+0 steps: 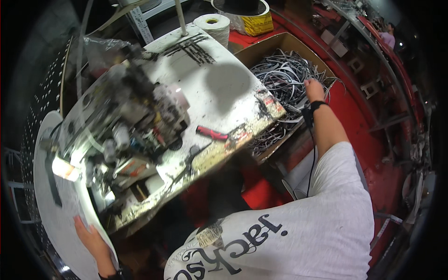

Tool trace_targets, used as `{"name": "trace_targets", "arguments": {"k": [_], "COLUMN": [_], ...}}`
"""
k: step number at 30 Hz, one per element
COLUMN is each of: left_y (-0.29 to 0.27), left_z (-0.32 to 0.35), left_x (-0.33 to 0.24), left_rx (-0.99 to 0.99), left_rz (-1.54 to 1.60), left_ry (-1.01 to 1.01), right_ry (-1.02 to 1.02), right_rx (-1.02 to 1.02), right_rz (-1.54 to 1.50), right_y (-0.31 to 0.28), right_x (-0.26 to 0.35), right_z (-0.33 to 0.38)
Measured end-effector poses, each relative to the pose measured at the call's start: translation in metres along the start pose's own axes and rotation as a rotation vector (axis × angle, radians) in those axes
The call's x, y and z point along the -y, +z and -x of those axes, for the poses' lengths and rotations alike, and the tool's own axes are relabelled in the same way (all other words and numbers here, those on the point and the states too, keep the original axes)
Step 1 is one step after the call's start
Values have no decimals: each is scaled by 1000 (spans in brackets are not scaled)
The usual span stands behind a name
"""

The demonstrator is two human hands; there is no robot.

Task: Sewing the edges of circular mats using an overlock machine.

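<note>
My left hand (92, 239) lies with its fingers stretched out on a curved white side table (52, 200) at the lower left, holding nothing. To the right, my right hand (315, 90) is closed above a cardboard box (322, 59) full of tangled grey, white and black strips (284, 70). What its fingers grip, if anything, I cannot make out. A sewing machine (135, 107), blurred, stands on the white worktable (219, 109) between my hands, with its lamp lit. Near the worktable's front edge lies a red and black cutter (212, 133).
At the back are a white thread cone (212, 29) beside an upright rod (181, 18) and a yellow package (258, 24). The worktable's front edge is worn and taped. A dark cable (313, 158) hangs from my right wrist. Red floor and stools (370, 88) lie to the right.
</note>
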State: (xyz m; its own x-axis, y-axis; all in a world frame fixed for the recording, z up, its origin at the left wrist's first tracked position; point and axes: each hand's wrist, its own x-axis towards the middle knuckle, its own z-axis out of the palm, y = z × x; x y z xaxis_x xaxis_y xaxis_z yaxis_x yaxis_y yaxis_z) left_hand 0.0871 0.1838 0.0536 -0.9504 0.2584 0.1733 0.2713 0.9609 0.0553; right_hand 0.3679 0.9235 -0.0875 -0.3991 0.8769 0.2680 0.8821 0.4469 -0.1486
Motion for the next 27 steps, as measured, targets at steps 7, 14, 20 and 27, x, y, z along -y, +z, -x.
{"name": "trace_targets", "arguments": {"k": [7,14,20,27], "left_y": [1,-4,-18,-26], "left_z": [8,9,15,20], "left_x": [12,6,2,-2], "left_rx": [-102,-77,-75,-67], "left_rz": [-123,-97,-41,24], "left_ry": [135,46,-3,33], "right_ry": [-155,-296,-1024,-154], "right_rx": [144,368,589,1114], "right_rz": [-245,-499,-434,-137], "right_y": [-18,-51,-42,46], "right_x": [57,144,199,104], "right_z": [211,367,452,426]}}
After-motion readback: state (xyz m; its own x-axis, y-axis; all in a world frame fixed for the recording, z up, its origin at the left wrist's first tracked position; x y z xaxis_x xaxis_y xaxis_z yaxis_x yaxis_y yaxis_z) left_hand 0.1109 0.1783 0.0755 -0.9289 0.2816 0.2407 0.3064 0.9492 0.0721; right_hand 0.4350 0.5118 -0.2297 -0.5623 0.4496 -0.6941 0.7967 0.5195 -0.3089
